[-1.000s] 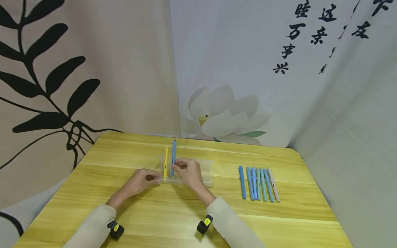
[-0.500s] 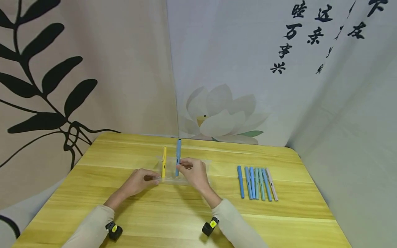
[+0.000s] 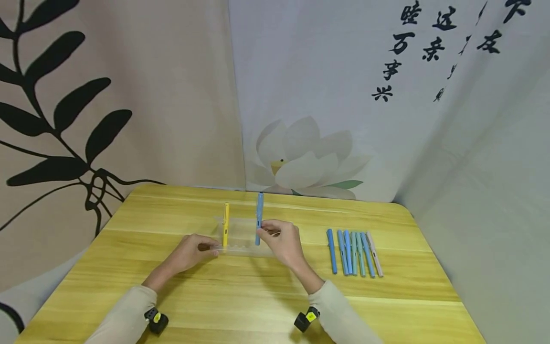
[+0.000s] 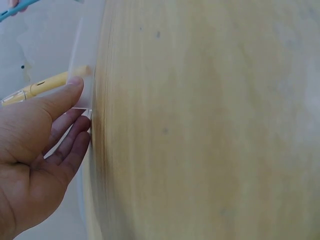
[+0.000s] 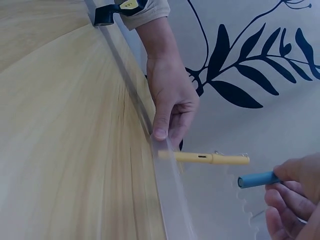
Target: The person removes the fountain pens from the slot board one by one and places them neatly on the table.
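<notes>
A clear plastic pen stand with a notched edge lies across the middle of the table. My left hand pinches its left end, thumb on the front face and fingers behind. Near that end a yellow pen stands upright in the stand. Between thumb and fingers, my right hand holds a blue pen upright, to the right of the yellow one. In the right wrist view the blue pen's lower end shows apart from the stand's front strip.
On the wooden table, right of the stand, several blue and green pens lie side by side, with a greyish-pink pen at the row's right end. Printed curtains hang behind the table.
My right hand has carried the upright blue pen rightward along the stand, away from the yellow pen. The left hand keeps its grip on the stand's end.
</notes>
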Demonstrator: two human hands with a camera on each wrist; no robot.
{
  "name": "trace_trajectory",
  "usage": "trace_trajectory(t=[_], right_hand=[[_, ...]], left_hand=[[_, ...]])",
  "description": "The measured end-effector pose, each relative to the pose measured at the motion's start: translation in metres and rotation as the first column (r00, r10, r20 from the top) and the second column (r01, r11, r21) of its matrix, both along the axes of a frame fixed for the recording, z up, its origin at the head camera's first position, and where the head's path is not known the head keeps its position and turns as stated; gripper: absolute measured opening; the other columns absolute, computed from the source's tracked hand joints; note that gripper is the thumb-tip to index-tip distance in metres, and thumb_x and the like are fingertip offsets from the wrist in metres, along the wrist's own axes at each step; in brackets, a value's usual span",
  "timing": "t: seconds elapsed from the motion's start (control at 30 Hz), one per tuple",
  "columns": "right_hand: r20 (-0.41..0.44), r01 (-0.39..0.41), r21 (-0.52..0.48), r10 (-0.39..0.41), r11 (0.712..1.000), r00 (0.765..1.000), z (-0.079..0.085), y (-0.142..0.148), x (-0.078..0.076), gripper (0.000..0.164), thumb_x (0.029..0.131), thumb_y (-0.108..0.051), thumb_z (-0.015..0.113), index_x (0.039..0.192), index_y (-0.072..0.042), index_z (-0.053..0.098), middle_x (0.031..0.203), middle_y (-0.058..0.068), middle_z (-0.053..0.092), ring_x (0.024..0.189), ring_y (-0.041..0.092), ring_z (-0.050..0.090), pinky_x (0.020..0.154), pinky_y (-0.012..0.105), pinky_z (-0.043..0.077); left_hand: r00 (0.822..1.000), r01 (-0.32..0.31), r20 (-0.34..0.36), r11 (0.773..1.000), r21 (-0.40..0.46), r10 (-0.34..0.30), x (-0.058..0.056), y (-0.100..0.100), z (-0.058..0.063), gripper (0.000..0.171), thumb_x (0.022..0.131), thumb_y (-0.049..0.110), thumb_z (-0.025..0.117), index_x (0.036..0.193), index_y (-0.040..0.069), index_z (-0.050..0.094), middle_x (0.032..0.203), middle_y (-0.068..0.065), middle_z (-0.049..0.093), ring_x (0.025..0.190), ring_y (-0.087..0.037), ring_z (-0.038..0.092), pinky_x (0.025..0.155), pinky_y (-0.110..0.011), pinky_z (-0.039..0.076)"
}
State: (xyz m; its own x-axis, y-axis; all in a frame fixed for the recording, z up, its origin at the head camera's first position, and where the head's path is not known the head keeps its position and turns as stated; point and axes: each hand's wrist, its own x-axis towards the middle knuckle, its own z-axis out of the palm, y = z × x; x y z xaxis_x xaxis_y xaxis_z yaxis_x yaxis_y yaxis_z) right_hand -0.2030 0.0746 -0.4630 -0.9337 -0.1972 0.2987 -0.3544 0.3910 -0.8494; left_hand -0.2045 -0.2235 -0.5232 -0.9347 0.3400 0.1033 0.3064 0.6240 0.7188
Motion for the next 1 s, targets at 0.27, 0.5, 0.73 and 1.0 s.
trace_trajectory(t=[0.27, 0.5, 0.73, 1.0], right_hand=[[-0.004, 0.044, 0.000, -0.044, 0.999, 0.999, -0.003, 0.023, 0.001, 0.017, 0.094, -0.022, 0.076, 0.107, -0.013, 0.079, 0.095, -0.003, 0.078, 0.086, 0.013, 0.070, 0.077, 0.028, 0.059], [-0.006, 0.098, 0.007, -0.098, 0.995, 0.995, -0.002, 0.046, 0.001, 0.019, 0.093, -0.021, 0.078, 0.109, -0.011, 0.078, 0.096, 0.000, 0.078, 0.088, 0.015, 0.070, 0.077, 0.029, 0.059], [-0.004, 0.147, 0.038, -0.146, 0.988, 0.989, -0.007, 0.070, 0.002, 0.019, 0.093, -0.019, 0.078, 0.109, -0.009, 0.078, 0.097, 0.002, 0.078, 0.088, 0.017, 0.070, 0.078, 0.030, 0.059], [0.002, 0.192, 0.062, -0.193, 0.979, 0.981, -0.012, 0.097, 0.004, 0.019, 0.093, -0.017, 0.078, 0.108, -0.006, 0.078, 0.096, 0.005, 0.077, 0.087, 0.019, 0.070, 0.076, 0.028, 0.059]], left_hand=[[1.000, -0.004, 0.000, 1.000, -0.006, 0.004, 0.000, 0.000, 0.000, 0.021, 0.093, 0.020, 0.077, 0.112, 0.012, 0.079, 0.108, -0.002, 0.077, 0.099, -0.017, 0.068, 0.086, -0.041, 0.058], [1.000, 0.000, 0.007, 1.000, 0.007, 0.000, 0.000, -0.001, 0.001, 0.021, 0.093, 0.020, 0.077, 0.112, 0.011, 0.079, 0.110, -0.005, 0.076, 0.102, -0.020, 0.069, 0.088, -0.044, 0.058], [1.000, 0.002, 0.008, 1.000, 0.008, -0.002, -0.001, -0.001, 0.001, 0.020, 0.093, 0.019, 0.077, 0.111, 0.011, 0.079, 0.108, -0.003, 0.077, 0.099, -0.018, 0.068, 0.087, -0.042, 0.059], [1.000, 0.007, 0.005, 1.000, 0.008, -0.007, -0.001, -0.001, 0.002, 0.020, 0.093, 0.019, 0.077, 0.111, 0.011, 0.079, 0.108, -0.003, 0.077, 0.099, -0.018, 0.069, 0.086, -0.040, 0.059]])
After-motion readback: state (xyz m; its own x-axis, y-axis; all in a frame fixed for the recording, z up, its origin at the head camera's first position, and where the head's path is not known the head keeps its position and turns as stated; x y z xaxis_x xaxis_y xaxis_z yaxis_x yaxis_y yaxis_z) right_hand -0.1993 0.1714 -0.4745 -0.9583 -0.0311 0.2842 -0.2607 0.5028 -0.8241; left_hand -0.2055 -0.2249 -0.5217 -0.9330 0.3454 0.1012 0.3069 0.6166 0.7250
